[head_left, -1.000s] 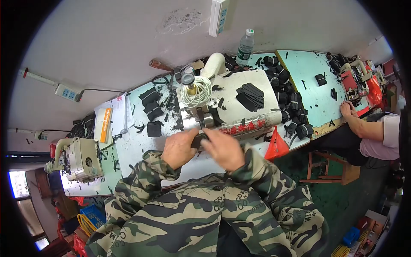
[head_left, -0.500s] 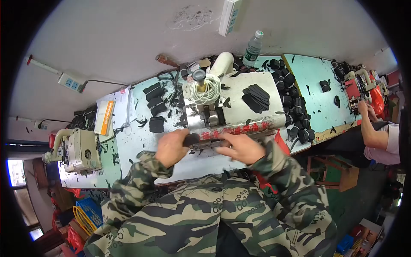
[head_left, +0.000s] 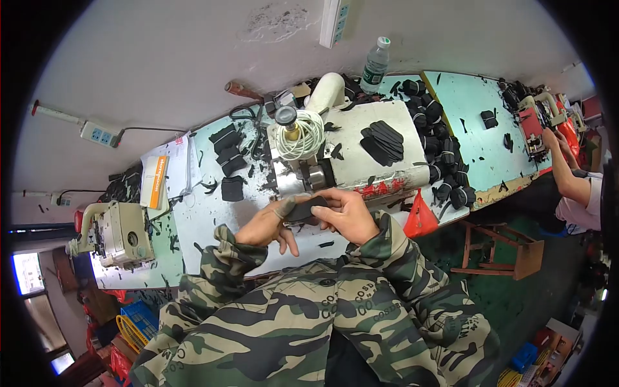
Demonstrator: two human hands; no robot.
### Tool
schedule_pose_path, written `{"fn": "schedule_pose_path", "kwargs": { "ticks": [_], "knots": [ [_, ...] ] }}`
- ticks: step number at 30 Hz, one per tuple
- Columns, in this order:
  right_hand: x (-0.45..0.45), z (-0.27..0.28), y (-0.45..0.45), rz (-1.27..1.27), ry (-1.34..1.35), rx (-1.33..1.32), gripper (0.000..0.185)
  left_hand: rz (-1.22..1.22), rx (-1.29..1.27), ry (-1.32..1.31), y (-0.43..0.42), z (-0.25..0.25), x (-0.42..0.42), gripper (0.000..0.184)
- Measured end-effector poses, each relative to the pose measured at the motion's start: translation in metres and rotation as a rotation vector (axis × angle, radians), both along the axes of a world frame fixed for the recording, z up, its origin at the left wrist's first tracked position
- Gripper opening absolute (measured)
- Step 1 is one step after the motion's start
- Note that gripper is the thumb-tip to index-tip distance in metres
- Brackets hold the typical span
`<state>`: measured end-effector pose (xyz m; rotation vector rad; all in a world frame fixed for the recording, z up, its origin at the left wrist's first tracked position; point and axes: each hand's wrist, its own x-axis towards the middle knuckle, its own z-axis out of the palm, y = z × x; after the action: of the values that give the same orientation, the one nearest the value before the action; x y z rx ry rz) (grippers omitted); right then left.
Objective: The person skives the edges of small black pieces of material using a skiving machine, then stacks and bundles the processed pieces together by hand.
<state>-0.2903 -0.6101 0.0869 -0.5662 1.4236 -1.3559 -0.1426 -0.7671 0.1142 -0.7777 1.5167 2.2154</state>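
Both hands meet in front of a cream machine (head_left: 371,164) with a metal head. Between them is a flat, dark, rounded piece (head_left: 305,210), its material unclear. My left hand (head_left: 261,222) grips its left end between thumb and index finger, with the other fingers hanging loose below. My right hand (head_left: 348,214) pinches the right end, thumb on top. On top of the machine lies a fanned pile of similar black strips (head_left: 383,143). A coil of pale cable (head_left: 300,137) hangs round a knobbed post (head_left: 286,117) on the machine.
Black bundles (head_left: 445,155) crowd the table right of the machine; smaller stacks (head_left: 229,158) lie left. A water bottle (head_left: 375,66) stands behind. A red bag (head_left: 420,216) hangs at the front edge. Another machine (head_left: 122,235) stands left. A co-worker (head_left: 574,180) works far right, near a wooden stool (head_left: 500,251).
My right hand has moved left and now grips the dark piece together with my left hand. The piece has shifted right from beside the left fingers, and the view has tilted slightly.
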Motion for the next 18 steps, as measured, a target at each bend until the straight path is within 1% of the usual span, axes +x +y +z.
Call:
{"fn": "schedule_pose_path", "kwargs": {
  "ticks": [2, 3, 6, 7, 9, 10, 11, 12, 14, 15, 18],
  "knots": [
    [0.001, 0.002, -0.005, -0.008, 0.024, 0.033, 0.031, 0.127, 0.015, 0.044, 0.007, -0.013, 0.004, 0.051],
    [0.002, 0.002, -0.007, -0.010, 0.034, 0.051, 0.031, 0.127, -0.084, 0.092, 0.008, -0.018, 0.003, 0.049],
    [0.005, -0.009, -0.012, -0.019, 0.606, -0.012, 0.026, 0.038, -0.281, 0.060, -0.003, -0.032, 0.005, 0.048],
    [0.004, -0.019, -0.014, -0.013, 0.524, -0.011, 0.027, 0.038, -0.244, 0.080, -0.006, -0.030, 0.004, 0.048],
    [0.002, -0.040, -0.017, -0.006, 0.356, -0.005, 0.027, 0.049, -0.138, 0.017, -0.015, -0.019, 0.000, 0.048],
    [0.002, -0.036, -0.019, -0.012, 0.277, 0.011, 0.026, 0.052, -0.085, -0.014, -0.019, -0.013, -0.003, 0.047],
    [0.001, -0.030, -0.021, -0.018, 0.200, 0.027, 0.026, 0.061, -0.092, -0.031, -0.021, -0.007, -0.005, 0.045],
    [0.000, -0.026, -0.023, -0.022, 0.122, 0.042, 0.025, -0.017, -0.091, -0.053, -0.025, 0.000, -0.008, 0.043],
    [0.000, -0.028, -0.025, 0.028, 0.132, 0.094, 0.025, -0.173, -0.089, -0.098, -0.041, 0.010, -0.017, 0.038],
    [-0.001, -0.029, -0.026, 0.051, 0.137, 0.121, 0.026, -0.214, -0.080, -0.137, -0.049, 0.011, -0.022, 0.034],
    [-0.011, -0.029, -0.027, 0.228, 0.284, 0.130, 0.025, -0.350, -0.254, -0.291, -0.070, -0.004, -0.030, 0.034]
  ]
}}
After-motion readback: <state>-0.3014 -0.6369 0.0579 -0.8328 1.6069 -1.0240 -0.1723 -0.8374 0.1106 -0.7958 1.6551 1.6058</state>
